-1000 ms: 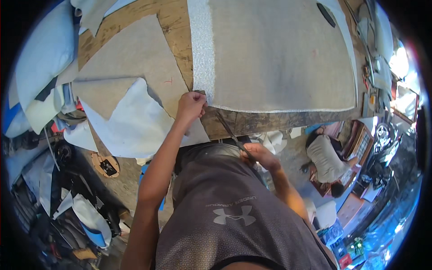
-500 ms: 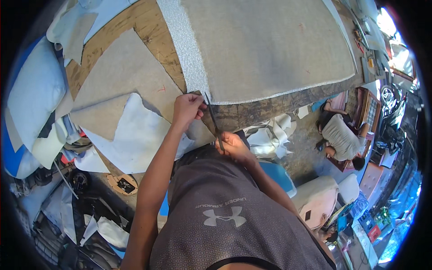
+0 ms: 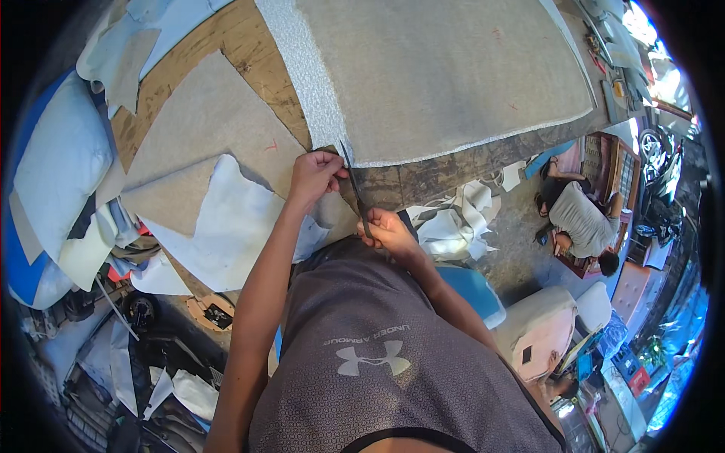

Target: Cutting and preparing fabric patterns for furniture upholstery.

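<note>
My right hand [image 3: 389, 232] is wrapped around the handles of dark scissors [image 3: 353, 185]. Their blades point away from me, up to the near corner of a large beige sheet [image 3: 453, 83]. A speckled white strip [image 3: 296, 64] runs along the left side of that sheet. Beside the blade tips, my left hand [image 3: 316, 177] has its thumb and fingers pinched at the near end of the strip. How much material lies between those fingers is partly hidden. To the left, a beige piece with a white back [image 3: 219, 113] lies partly folded over.
The worn wooden table [image 3: 260, 45] lies beneath the sheets. Crumpled white offcuts [image 3: 457, 223] are on the floor at right, near a blue padded piece [image 3: 472, 294]. Another person [image 3: 581, 219] sits low at the far right. White padded bundles [image 3: 60, 166] crowd the left.
Both hands stay at the sheet's near corner, with the scissor tips slightly farther forward. The whole view has shifted a little; the left hand keeps its pinch.
</note>
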Tool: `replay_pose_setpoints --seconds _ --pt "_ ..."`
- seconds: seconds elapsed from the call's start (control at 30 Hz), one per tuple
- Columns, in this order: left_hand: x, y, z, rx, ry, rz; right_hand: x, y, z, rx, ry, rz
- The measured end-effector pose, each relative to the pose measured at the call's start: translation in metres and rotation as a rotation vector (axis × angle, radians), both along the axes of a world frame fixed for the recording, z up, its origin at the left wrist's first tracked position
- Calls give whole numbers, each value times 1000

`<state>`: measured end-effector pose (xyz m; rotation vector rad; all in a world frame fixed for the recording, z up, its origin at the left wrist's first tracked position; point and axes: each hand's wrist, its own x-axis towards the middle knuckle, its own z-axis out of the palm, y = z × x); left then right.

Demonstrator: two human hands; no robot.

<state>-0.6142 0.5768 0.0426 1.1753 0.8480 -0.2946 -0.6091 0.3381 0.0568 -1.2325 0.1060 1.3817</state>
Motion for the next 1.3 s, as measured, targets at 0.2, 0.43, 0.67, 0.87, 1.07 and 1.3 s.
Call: replay_pose_setpoints --seconds 0.2,0.43,0.67,0.87,1.07,1.3 --pt "2 -5 1 118 9 -8 -2 3 7 7 23 -60" --pt "0 -8 3 165 -40 -3 10 15 3 -122 -52 -9" --pt "2 -8 14 234 -59 -13 26 37 -7 42 23 -180" --pt "2 -11 19 343 -63 -79 39 47 -3 -20 40 -213" --pt "0 -6 19 359 -41 -89 51 69 -1 62 40 -259" --pt "-4 -4 16 442 -124 -107 68 82 3 10 113 -247"
